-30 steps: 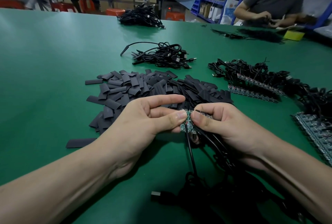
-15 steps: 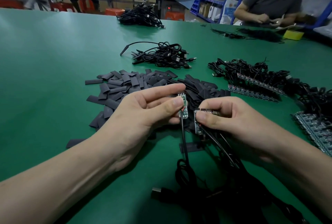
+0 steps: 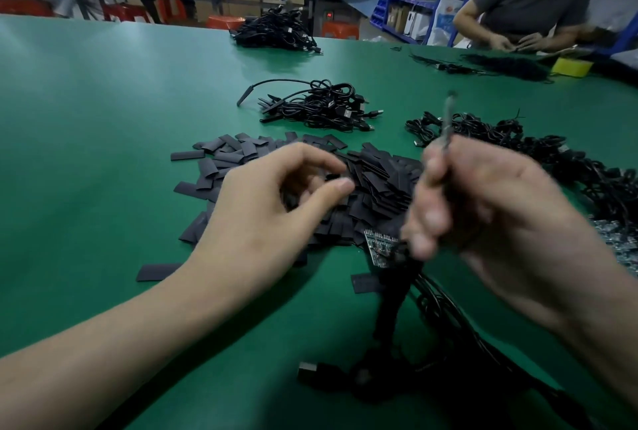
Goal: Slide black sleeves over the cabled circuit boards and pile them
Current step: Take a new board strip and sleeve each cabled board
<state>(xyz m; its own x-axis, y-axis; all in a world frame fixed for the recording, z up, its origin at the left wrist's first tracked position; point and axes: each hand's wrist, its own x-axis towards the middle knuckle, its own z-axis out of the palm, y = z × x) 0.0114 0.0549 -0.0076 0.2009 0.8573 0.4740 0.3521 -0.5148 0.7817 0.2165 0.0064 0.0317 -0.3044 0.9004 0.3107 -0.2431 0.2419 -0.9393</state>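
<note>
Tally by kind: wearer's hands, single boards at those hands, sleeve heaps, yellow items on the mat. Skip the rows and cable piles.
Hands: 2, left hand and right hand
Single circuit boards: 2, one blurred, held up in the right hand, one low at the heap's edge
Sleeve heaps: 1
Yellow items: 1
Total: 6
</note>
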